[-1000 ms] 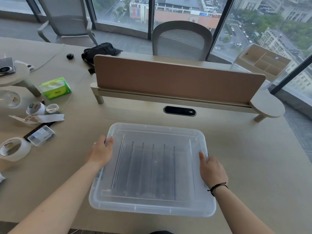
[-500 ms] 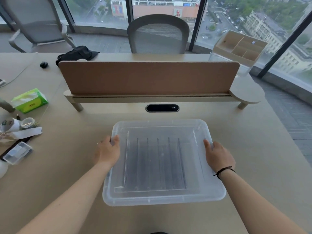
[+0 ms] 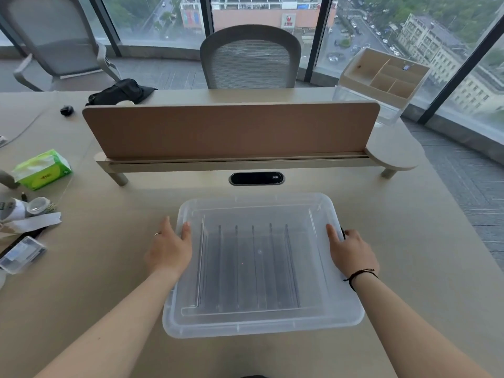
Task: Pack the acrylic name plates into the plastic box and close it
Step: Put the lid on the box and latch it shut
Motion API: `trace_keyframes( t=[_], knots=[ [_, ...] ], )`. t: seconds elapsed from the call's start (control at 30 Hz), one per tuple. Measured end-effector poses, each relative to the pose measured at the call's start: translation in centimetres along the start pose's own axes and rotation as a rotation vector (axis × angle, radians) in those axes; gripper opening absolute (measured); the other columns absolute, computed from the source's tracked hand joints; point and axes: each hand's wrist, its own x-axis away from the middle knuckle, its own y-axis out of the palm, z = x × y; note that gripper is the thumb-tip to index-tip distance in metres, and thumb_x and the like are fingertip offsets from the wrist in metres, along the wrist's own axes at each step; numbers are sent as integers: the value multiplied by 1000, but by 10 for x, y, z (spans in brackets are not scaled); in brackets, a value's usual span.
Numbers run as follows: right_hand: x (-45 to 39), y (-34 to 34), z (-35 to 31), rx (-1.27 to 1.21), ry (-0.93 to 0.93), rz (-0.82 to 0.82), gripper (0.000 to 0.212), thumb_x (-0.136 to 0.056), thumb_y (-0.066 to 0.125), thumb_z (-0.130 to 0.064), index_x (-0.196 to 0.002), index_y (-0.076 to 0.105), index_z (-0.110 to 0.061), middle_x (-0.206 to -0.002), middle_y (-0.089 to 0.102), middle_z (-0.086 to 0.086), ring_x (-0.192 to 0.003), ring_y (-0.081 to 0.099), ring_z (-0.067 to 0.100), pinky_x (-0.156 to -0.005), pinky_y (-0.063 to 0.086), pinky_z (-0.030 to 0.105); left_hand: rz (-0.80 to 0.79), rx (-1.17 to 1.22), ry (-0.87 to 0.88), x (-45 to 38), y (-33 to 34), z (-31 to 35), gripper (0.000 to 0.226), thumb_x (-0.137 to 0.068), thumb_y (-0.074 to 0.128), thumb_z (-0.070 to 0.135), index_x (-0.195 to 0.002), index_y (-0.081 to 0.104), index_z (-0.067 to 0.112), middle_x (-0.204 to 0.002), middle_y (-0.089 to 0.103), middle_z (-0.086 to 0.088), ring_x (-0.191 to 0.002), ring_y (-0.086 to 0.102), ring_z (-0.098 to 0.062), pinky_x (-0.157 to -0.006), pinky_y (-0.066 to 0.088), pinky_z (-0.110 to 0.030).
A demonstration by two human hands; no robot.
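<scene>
The clear plastic box (image 3: 261, 320) sits on the desk in front of me with its lid (image 3: 256, 211) on top. Through the lid I see several acrylic name plates (image 3: 253, 266) standing on edge in a row. My left hand (image 3: 169, 249) holds the lid's left edge, thumb on top and fingers down the outside. On the right edge, my right hand (image 3: 350, 252) has its thumb on the lid and its fingers curled over the rim, beside a small black part at the box's side.
A brown divider panel (image 3: 231, 132) on a shelf crosses the desk behind the box, with a black cable slot (image 3: 256, 178) in front of it. Tape rolls (image 3: 35, 205), a green tissue pack (image 3: 42, 169) and a small clear case (image 3: 21, 253) lie at the left.
My view has swung so that the box lies centred and square to me. Both hands keep their hold on the lid's side edges.
</scene>
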Motion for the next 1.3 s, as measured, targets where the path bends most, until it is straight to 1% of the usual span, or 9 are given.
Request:
trace_keyframes(
  t=[0.13,0.3,0.37,0.47,0.57,0.7,0.93,1.13,1.3],
  knots=[
    [4,-3,-1,23,9,45,65,-80,28,-76,-93,54,-18,-77,58,1,-68,56,24,-63,45,34,4,-111,-28,1,0,2,67,-98,26,58,-139,36,6,-131,56,-20,-115,56,-40,-89,43,-50],
    [8,-2,-4,63,-19,115,66,-82,28,-75,-88,53,-14,-81,58,4,-73,57,29,-65,44,36,-1,-170,12,-3,-3,3,61,-97,24,59,-117,50,7,-114,64,-17,-103,61,-38,-77,42,-43],
    [8,-3,-6,31,-17,71,57,-86,32,-68,-90,48,-13,-78,59,5,-72,57,30,-64,44,37,-34,-111,-3,-5,-3,-1,59,-98,28,59,-117,52,8,-111,65,-15,-103,61,-37,-77,43,-41],
    [6,-6,-4,-99,-58,-26,44,-91,40,-56,-92,45,-12,-78,60,7,-69,56,27,-62,45,38,-104,127,-17,-10,2,-14,49,-97,36,57,-83,54,14,-81,63,-8,-79,59,-33,-72,49,-40],
    [8,-7,2,-130,-106,-66,40,-93,41,-53,-93,44,-13,-79,59,5,-70,56,26,-59,43,37,-149,320,-35,-9,5,-18,45,-95,41,54,-65,40,21,-60,49,-1,-61,49,-28,-60,39,-36],
    [12,1,2,-80,-94,-12,39,-97,33,-51,-93,42,-14,-74,56,5,-67,54,30,-55,38,37,-172,290,-55,-11,5,-15,43,-97,39,53,-72,44,18,-66,52,-3,-65,54,-30,-59,40,-35],
    [19,6,-7,-55,-86,70,27,-101,34,-34,-91,40,-10,-63,50,4,-59,48,29,-49,30,34,-124,26,-72,-6,5,1,42,-102,28,40,-103,52,5,-98,64,-19,-92,61,-39,-79,49,-43],
    [25,11,-10,-44,-88,117,27,-101,33,-32,-94,43,-8,-80,61,14,-65,52,33,-55,39,36,-111,-93,-81,3,0,11,39,-104,24,34,-110,46,2,-109,60,-23,-98,59,-39,-72,38,-39],
    [30,10,-13,-36,-70,107,36,-99,36,-39,-108,46,-6,-98,62,16,-71,49,32,-62,39,37,-114,-138,-94,0,2,14,34,-102,24,28,-106,44,0,-108,62,-23,-94,62,-39,-71,42,-38]
  ],
)
